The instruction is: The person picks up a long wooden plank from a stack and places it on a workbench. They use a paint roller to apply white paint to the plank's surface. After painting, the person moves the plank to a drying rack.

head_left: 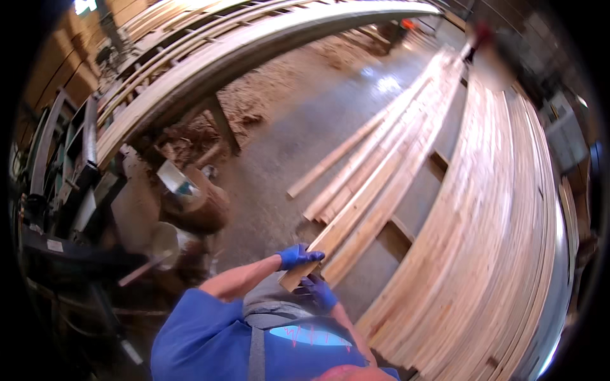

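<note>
**Both hands on one board**

My left hand in its blue glove clamps over the near end of a long board. My right hand grips the same end from below. The board runs away from me over the floor, beside other loose boards, with the big stack to my right.

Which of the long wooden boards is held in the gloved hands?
The long board whose near end sits between the left hand and the right hand; the other boards lie untouched on the floor or in the stack.
</note>
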`<act>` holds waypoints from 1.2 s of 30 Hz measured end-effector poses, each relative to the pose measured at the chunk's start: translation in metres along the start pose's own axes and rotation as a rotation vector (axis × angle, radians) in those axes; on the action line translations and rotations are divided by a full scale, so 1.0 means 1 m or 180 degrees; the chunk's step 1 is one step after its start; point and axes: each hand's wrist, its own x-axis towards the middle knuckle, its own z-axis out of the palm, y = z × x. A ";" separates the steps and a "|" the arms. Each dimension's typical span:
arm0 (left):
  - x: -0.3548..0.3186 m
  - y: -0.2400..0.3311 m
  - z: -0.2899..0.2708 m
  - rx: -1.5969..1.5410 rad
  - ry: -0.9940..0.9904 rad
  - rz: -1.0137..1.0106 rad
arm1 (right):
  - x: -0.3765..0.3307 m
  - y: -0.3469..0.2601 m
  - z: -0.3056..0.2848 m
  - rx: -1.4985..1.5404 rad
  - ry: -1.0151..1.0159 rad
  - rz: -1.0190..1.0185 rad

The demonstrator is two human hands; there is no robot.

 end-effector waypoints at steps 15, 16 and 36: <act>-0.141 -0.044 -0.398 -0.0024 0.0061 -0.0117 | 0.383 -0.352 -0.028 0.1815 0.0418 -0.0579; -0.146 -0.052 -0.417 0.0014 0.0036 -0.0265 | 0.416 -0.382 -0.024 0.1865 0.0413 -0.0744; -0.108 0.052 -0.770 0.3009 0.3648 -0.0720 | 0.733 -0.643 0.342 0.1870 -0.0768 -0.1310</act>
